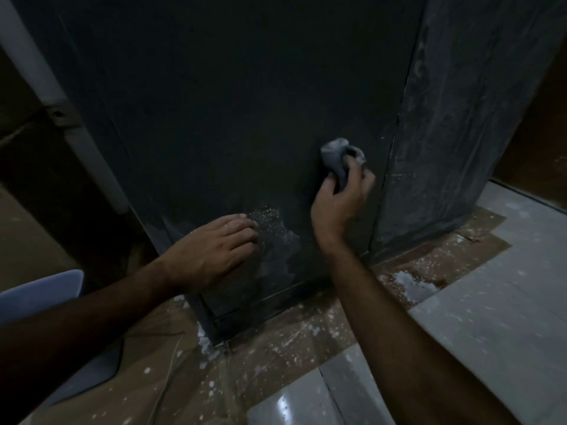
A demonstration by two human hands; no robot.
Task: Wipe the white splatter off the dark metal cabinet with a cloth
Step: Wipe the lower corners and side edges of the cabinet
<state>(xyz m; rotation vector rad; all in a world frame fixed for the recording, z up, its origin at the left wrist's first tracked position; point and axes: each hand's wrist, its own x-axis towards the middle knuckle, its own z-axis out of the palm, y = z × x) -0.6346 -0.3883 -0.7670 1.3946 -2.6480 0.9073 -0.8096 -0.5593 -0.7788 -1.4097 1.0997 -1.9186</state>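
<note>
The dark metal cabinet (233, 111) stands upright in front of me and fills most of the head view. A patch of white splatter (276, 234) speckles its front face near the bottom. My left hand (211, 250) lies flat on the cabinet with straight fingers, its fingertips touching the left edge of the splatter. My right hand (337, 204) grips a crumpled grey cloth (337, 157) and holds it against the cabinet, above and to the right of the splatter.
The cabinet's right side panel (454, 118) is streaked with pale smears. Brown floor covering (276, 338) flecked with white lies around the base. Pale glossy tiles (491, 302) extend to the right. A white pole (64, 111) leans at the left, and a bluish chair edge (40, 289) sits lower left.
</note>
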